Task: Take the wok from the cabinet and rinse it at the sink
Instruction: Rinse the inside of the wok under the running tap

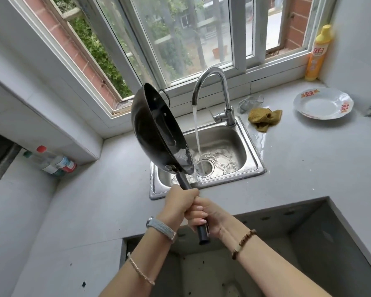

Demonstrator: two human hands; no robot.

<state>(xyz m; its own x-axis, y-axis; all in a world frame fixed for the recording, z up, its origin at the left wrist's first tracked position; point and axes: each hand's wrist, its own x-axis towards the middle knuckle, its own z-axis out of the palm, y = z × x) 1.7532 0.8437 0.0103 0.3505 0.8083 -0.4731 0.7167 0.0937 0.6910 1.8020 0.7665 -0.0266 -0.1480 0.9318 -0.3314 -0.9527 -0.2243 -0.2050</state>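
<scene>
The black wok [156, 129] is held tilted on edge above the sink [251, 151], at its 9 o'clock side, beside the running faucet [221, 91]. Its handle is clamped by both the left hand [178, 202] and the right hand [206, 217], left above right.

Glossy dark metal wok [156, 129], shiny steel sink [247, 144], matt grey countertop [308, 168].

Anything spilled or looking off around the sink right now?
Yes. Water has pooled on the counter just right of the sink, below the crumpled cloth. Otherwise normal: faucet running, wok tipped steeply over the basin.
</scene>
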